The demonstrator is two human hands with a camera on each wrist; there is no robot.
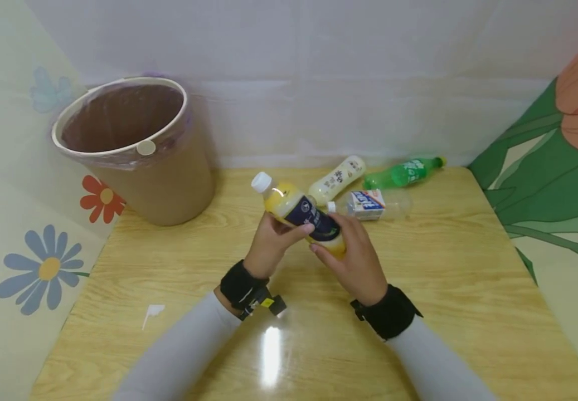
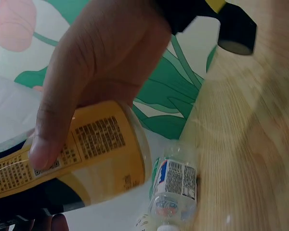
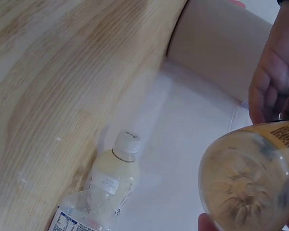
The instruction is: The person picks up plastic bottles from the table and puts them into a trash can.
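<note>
A bottle [image 1: 325,229] with a yellow and dark blue label and a white cap is held tilted above the table, cap toward the upper left. My left hand [image 1: 270,243] grips its middle, thumb across the label. My right hand [image 1: 361,257] holds it near the base. In the left wrist view, the right hand [image 2: 103,55] lays its thumb along the label's printed side. The right wrist view shows the bottle's ribbed base [image 3: 248,185] close up, with the left hand [image 3: 274,79] beyond. Some fingers are hidden behind the bottle.
Behind lie a pale cream bottle [image 1: 338,180], a green bottle [image 1: 404,174] and a clear bottle [image 1: 394,204] with a blue and white label. A brown bin [image 1: 168,186] lined with a thin bag stands at the back left. A small white scrap [image 1: 154,310] lies on the table [image 1: 188,278].
</note>
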